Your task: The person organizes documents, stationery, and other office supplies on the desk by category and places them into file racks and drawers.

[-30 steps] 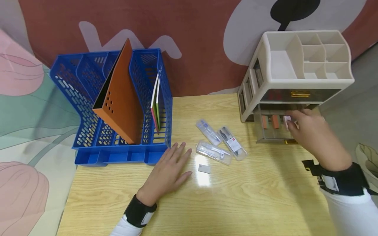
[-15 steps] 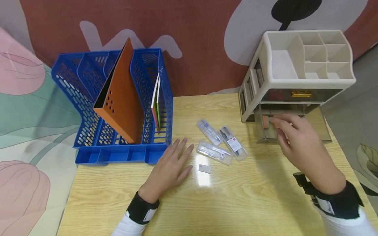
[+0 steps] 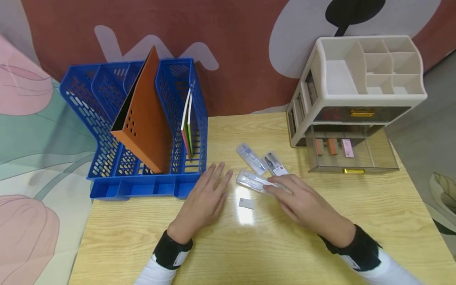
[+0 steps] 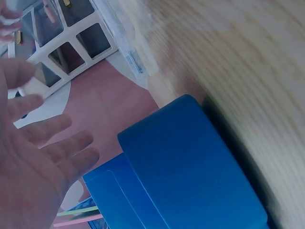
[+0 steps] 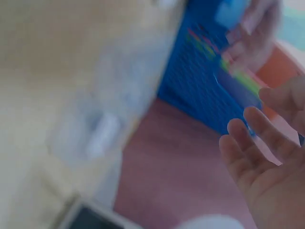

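My right hand [image 3: 308, 204] hovers over the lower ends of the clear plastic cases, fingers stretched toward them. In the right wrist view its fingers are loosely spread with nothing between them. Below them lies one clear case [image 3: 251, 182], partly covered by the hand. A second clear case [image 3: 251, 159] and one with dark pens and a white label [image 3: 273, 163] lie just beyond. My left hand [image 3: 203, 202] is flat with extended fingers beside the blue rack's front corner, holding nothing. Between the hands lies a small grey-white block [image 3: 246, 203].
A white drawer cabinet [image 3: 322, 87] stands at the back right. Its pulled-out clear drawer [image 3: 363, 156] contains a pink block [image 3: 347, 148] and two orange-and-grey blocks [image 3: 333, 146]. At left, the blue rack [image 3: 124, 180] holds an orange file box [image 3: 146, 122] and thin booklets [image 3: 187, 126].
My right hand has left the open drawer and moved left and nearer to the clear cases. The pink block now lies uncovered in the drawer. My left hand has barely moved.
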### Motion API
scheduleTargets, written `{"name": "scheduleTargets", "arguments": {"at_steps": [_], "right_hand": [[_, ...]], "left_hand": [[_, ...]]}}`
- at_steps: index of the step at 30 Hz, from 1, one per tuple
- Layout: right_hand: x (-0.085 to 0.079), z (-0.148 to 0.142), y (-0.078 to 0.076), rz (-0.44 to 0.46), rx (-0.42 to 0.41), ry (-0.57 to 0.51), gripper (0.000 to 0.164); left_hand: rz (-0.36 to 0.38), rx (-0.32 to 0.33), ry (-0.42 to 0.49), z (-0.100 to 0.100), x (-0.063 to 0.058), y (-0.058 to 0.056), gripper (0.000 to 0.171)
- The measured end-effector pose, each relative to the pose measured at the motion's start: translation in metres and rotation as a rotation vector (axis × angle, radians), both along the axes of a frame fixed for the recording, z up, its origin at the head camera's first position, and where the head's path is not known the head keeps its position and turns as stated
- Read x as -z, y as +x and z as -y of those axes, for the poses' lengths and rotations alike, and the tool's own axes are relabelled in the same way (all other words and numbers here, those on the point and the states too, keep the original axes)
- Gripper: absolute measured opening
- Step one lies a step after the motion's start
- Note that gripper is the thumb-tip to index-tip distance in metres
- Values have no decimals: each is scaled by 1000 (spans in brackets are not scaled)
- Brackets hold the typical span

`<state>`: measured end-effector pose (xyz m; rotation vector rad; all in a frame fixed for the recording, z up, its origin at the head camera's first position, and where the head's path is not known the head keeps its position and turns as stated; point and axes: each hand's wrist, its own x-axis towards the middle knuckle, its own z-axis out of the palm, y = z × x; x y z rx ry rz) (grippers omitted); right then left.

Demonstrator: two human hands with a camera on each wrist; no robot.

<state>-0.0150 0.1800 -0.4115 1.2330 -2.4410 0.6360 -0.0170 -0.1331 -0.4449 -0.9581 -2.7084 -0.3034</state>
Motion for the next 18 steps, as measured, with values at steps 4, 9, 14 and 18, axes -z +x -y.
{"name": "scheduleTargets", "arguments": {"at_steps": [4, 9, 14, 18], "right_hand": [[25, 18, 2, 46, -70, 40, 34], [39, 35, 3, 43, -90, 110, 38], [49, 52, 5, 23, -111, 199, 35], [56, 62, 7, 31, -113, 278, 34]], "left_hand": [[-23, 0, -1, -1, 0, -2, 67], [-41, -1, -5, -2, -2, -4, 64], [-44, -7, 2, -2, -6, -7, 67], [-34, -15, 3, -2, -7, -10, 69]]}}
